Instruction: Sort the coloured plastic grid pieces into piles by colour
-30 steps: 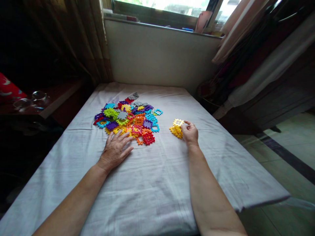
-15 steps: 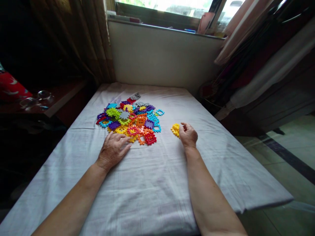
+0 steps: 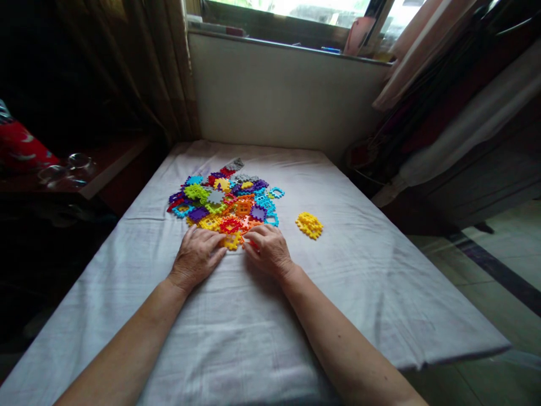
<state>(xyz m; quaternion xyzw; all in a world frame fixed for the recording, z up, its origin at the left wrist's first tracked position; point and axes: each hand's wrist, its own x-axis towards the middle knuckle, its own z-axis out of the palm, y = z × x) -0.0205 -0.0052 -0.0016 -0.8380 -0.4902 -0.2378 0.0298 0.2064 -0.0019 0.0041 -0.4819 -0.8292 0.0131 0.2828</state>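
Note:
A heap of colourful notched plastic tiles lies towards the far left of the cloth-covered table. My left hand (image 3: pixel 196 255) rests at its near left edge, fingers slightly apart, beside yellow tiles (image 3: pixel 210 222). At the near right edge of the heap, my right hand (image 3: pixel 269 248) reaches over orange and red tiles with fingers bent; its fingertips are beside a yellow tile (image 3: pixel 232 241), and whether they grip a piece is unclear. Apart from the heap, to the right, sits a small pile of yellow tiles (image 3: pixel 310 225) that neither hand touches.
A pale cloth (image 3: pixel 363 282) covers the table. Glasses (image 3: pixel 65 172) and a red patterned object (image 3: pixel 23 146) are on a dark side surface at the left. Beyond the table's far edge is a low wall (image 3: pixel 274 93) beneath a window; clothes hang at the right.
My right hand has left the small yellow pile and moved left to the heap, leaving that pile fully visible. My left hand has stayed nearly still. The view has shifted slightly.

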